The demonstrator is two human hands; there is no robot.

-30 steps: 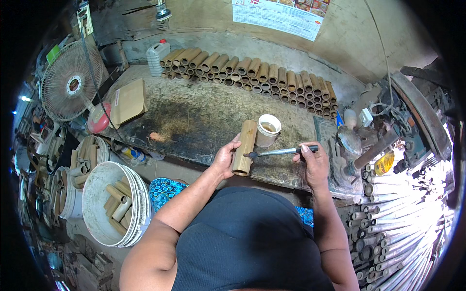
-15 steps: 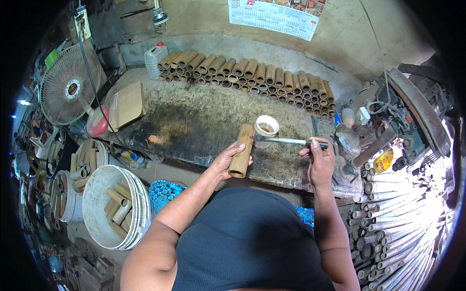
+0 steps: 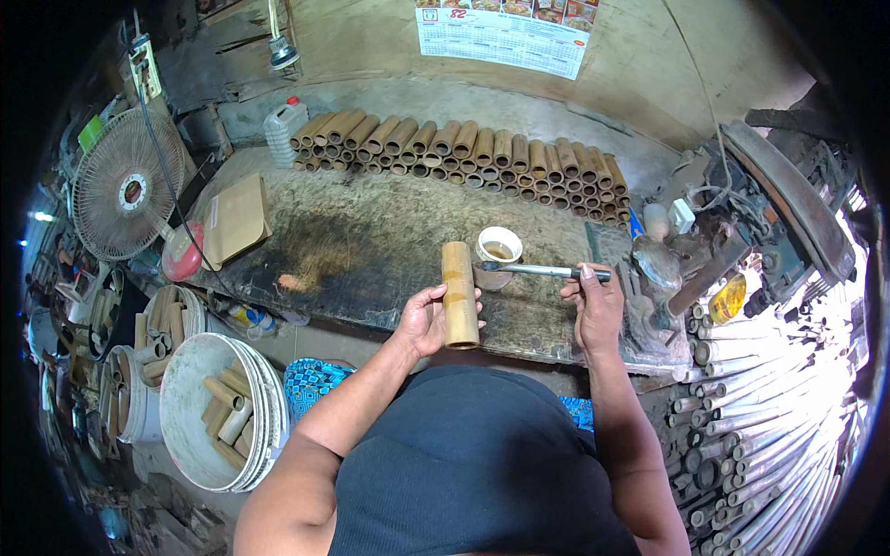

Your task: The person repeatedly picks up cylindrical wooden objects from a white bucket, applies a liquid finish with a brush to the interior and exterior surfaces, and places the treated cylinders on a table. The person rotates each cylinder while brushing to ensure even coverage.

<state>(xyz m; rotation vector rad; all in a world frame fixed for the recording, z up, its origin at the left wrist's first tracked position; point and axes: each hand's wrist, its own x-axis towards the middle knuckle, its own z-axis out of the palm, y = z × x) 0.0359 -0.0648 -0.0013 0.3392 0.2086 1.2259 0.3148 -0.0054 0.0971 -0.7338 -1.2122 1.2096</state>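
Observation:
My left hand [image 3: 424,320] is closed round the lower part of a bamboo tube [image 3: 458,301], thumb on the near side and fingertips showing at its right edge. The tube stands nearly upright in the picture, its cut end toward me, with a darker wet-looking band across its upper half. In my right hand [image 3: 595,306] is a paintbrush [image 3: 547,271] with a metallic handle, pinched near its end and pointing left. Its dark tip is a little to the right of the tube, in front of a white cup [image 3: 499,244] holding brownish liquid.
Bamboo tubes [image 3: 482,148] lie stacked in rows along the back of the worktable [image 3: 371,241]. Left are a fan [image 3: 130,190], a clear jug [image 3: 283,134], a brown folder [image 3: 236,221] and a white bucket [image 3: 199,445] of tube pieces. Long poles [image 3: 760,417] are piled right.
The bamboo tube has turned more upright in my left hand, and a wet-looking band now faces up. The brush tip has come off the tube's side. The whole view has shifted slightly.

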